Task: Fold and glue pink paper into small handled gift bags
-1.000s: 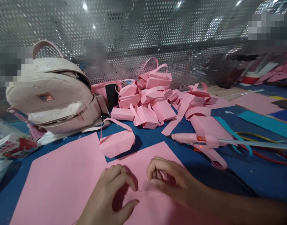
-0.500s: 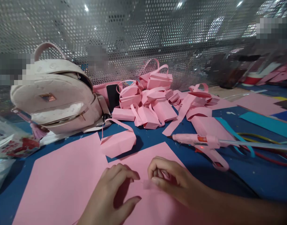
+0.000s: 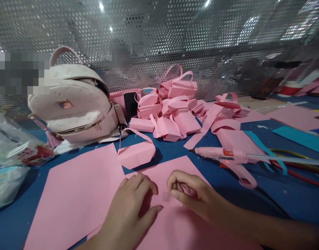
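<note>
A sheet of pink paper lies flat on the table under both hands. My left hand hovers over it with nothing in its grip, fingers curved and thumb apart. Just to its right, my right hand pinches a small translucent strip between thumb and forefinger. The strip looks like clear tape, but it is too faint to be certain. Its free end points toward my left fingertips, a short gap away. Beyond the hands stands a folded pink paper bag with a thin handle.
More pink paper lies at left. A pink glue gun with a glue stick rests at right, its cable trailing forward. Several folded paper bags are heaped behind, beside a white backpack. A blue strip lies far right.
The view has turned slightly left, so the scene sits further right. My left thumb has come closer to its fingers. Less of the translucent strip shows beyond my right fingertips.
</note>
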A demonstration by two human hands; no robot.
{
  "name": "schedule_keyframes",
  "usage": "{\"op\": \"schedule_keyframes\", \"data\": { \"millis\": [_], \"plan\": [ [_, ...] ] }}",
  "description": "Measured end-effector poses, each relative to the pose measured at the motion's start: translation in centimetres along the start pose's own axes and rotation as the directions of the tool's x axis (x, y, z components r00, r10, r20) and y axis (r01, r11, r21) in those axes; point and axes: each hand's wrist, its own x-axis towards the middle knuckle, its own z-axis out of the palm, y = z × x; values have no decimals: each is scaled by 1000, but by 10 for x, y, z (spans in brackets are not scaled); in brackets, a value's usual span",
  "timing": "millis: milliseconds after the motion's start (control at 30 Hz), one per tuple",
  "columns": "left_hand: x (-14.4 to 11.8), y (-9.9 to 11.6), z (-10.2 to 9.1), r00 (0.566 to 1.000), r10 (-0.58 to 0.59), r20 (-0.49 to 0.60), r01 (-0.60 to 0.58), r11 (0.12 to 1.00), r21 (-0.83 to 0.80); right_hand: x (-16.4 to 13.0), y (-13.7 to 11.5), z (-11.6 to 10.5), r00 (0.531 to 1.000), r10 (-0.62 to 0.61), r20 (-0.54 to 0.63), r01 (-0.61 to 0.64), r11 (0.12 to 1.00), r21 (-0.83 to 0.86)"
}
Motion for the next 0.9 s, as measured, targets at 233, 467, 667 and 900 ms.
{"op": "schedule_keyframes", "data": {
  "millis": [233,467,667,900],
  "plan": [
    [-1,2,-2,999,-32,-11,31,997,-75,-2,3,0,1000,18,-13,-17,999,29],
    [-1,2,-3,1000,14,-3,-14,987,-161,-3,1,-1,999,28,-20,-28,999,45],
    [0,-2,-3,999,22,25,-16,981,-192,-4,9,-1,1000,23,-10,-23,997,78],
    [-6,-8,-5,996,75,43,-63,973,-222,-4,9,-3,1000,-17,-3,17,999,52]
  ]
}}
